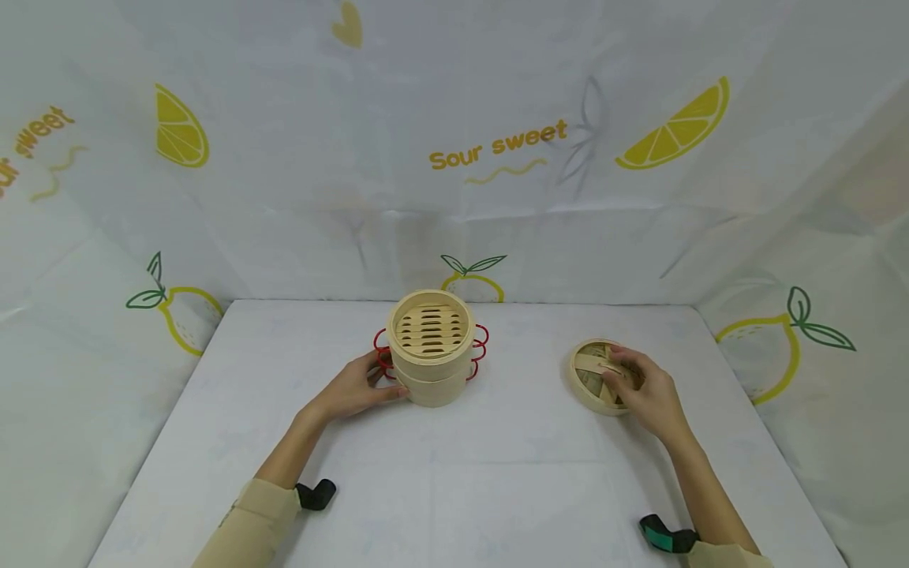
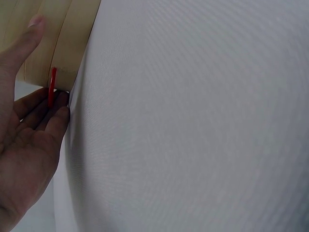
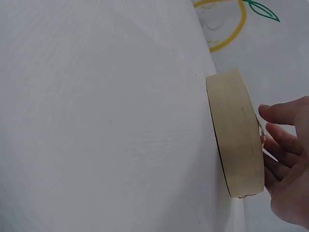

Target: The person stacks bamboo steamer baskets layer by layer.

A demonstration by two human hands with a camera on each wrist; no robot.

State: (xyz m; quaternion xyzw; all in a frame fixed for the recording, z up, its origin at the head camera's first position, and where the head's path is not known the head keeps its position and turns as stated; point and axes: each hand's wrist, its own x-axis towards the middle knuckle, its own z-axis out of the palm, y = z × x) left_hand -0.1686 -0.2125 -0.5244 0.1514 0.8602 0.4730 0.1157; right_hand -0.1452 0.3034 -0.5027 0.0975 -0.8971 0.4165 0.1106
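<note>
Head view, left hand (image 1: pixel 358 388) cupped round bamboo steamer stack (image 1: pixel 430 369), right hand (image 1: pixel 648 396) half-curled at bamboo lid (image 1: pixel 589 380), can't confirm pinch.

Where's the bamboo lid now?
In the head view, the bamboo lid lies on the table, right of the steamer stack, with the right grip at its top.

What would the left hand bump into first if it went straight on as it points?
The stack of bamboo steamers, most likely: the left hand sits right at its side, with almost no visible gap, though exact contact is hard to judge.
</note>
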